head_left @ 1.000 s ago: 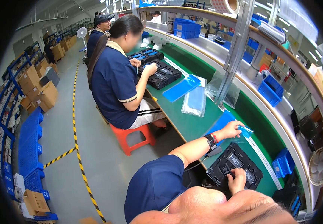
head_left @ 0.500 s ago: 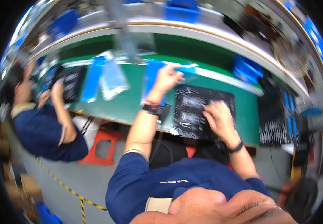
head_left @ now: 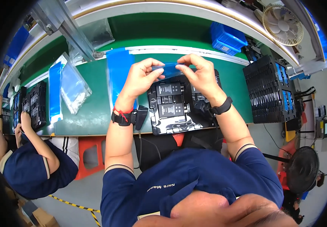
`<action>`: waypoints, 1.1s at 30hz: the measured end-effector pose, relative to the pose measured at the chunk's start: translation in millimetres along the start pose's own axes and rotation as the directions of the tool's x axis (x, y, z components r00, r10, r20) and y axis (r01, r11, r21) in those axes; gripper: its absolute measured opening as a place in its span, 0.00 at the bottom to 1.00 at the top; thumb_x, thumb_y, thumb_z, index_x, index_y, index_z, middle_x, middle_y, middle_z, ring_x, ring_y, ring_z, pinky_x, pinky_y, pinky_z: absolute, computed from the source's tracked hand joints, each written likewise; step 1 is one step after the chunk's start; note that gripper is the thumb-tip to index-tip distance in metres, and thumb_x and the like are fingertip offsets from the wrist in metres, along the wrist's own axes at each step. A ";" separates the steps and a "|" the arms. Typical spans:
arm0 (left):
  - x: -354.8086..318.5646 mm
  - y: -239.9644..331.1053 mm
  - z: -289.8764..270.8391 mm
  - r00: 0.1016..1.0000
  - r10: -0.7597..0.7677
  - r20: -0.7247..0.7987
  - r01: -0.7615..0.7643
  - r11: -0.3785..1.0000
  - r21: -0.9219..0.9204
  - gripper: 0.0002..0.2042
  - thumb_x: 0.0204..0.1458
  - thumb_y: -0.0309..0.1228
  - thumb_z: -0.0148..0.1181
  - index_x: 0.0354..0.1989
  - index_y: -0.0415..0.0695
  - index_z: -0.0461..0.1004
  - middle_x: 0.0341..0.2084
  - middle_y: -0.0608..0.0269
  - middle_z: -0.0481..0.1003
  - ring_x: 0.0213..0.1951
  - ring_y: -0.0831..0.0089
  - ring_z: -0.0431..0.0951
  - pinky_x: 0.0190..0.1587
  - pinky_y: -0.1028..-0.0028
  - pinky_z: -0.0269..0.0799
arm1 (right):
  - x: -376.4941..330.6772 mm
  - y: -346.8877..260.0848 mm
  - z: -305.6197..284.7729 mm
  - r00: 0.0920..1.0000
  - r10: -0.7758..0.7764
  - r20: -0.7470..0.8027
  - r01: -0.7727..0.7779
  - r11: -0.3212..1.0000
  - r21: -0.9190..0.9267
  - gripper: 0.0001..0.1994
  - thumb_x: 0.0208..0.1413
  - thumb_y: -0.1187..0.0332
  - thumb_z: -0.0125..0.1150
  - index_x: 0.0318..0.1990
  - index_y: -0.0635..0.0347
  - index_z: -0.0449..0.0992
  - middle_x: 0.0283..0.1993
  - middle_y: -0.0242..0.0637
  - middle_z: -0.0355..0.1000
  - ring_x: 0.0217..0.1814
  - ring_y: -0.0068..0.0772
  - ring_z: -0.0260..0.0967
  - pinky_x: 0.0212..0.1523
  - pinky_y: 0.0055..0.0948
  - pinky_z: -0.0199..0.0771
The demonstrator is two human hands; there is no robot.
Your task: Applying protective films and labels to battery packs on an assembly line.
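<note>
A thin, see-through blue film strip (head_left: 170, 70) is stretched between my two hands, above the far edge of a black plastic tray (head_left: 156, 128). One end is pinched between the thumb and fingers of my left hand (head_left: 143, 77). My right hand (head_left: 199, 73) grips the other end in the same way. Flat black batteries (head_left: 171, 110) lie in the tray's recesses below; my right hand and wrist hide part of its right side. Left of the tray, next to my left forearm, lies a pile of blue film sheets (head_left: 119, 62).
A tall stack of black trays (head_left: 261, 90) stands on the right of the green table. Blue bins (head_left: 227, 39) sit at the back. Clear plastic bags (head_left: 74, 89) and another blue sheet (head_left: 55, 92) lie leftward, near a co-worker (head_left: 35, 166) handling trays. A metal post (head_left: 67, 32) rises behind.
My left hand has come from beside the blue sheets to above the tray's far edge. My right hand has risen off the tray and now holds the film's other end. The view has shifted.
</note>
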State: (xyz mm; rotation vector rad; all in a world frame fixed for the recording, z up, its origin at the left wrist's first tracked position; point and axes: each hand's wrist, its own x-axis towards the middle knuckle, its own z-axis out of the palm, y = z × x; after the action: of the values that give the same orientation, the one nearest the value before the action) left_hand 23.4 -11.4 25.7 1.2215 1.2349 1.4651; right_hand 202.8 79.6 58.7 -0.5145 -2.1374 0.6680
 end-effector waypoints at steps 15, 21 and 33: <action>4.5 8.6 -46.8 0.815 0.152 -0.559 -0.147 0.988 0.054 0.10 0.52 0.30 0.59 0.37 0.36 0.75 0.30 0.57 0.76 0.32 0.74 0.78 0.30 0.78 0.76 | -15.7 11.8 -15.1 0.788 0.504 0.353 -0.615 0.644 0.455 0.04 0.53 0.71 0.58 0.32 0.61 0.72 0.19 0.25 0.66 0.18 0.13 0.62 0.19 0.15 0.63; 0.3 11.9 -53.7 0.843 0.075 -0.533 -0.079 0.997 0.015 0.12 0.52 0.22 0.55 0.45 0.33 0.70 0.36 0.53 0.75 0.38 0.68 0.79 0.33 0.77 0.77 | -33.1 49.4 12.5 0.628 0.609 0.484 -0.776 0.540 0.327 0.05 0.51 0.73 0.61 0.28 0.64 0.72 0.20 0.26 0.65 0.14 0.12 0.58 0.12 0.14 0.59; 0.5 14.7 -49.8 0.862 0.087 -0.499 -0.089 0.996 0.021 0.15 0.52 0.21 0.54 0.48 0.33 0.67 0.37 0.52 0.74 0.36 0.68 0.79 0.32 0.78 0.77 | -32.2 40.3 22.3 0.666 0.624 0.410 -0.737 0.635 0.232 0.06 0.51 0.72 0.62 0.26 0.60 0.72 0.13 0.21 0.61 0.10 0.08 0.49 0.10 0.13 0.43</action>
State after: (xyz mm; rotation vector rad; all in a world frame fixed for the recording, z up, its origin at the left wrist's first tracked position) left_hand -25.9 -21.6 38.3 0.9280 1.5256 1.9307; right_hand 208.9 86.4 3.2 -1.0967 -1.9461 1.6586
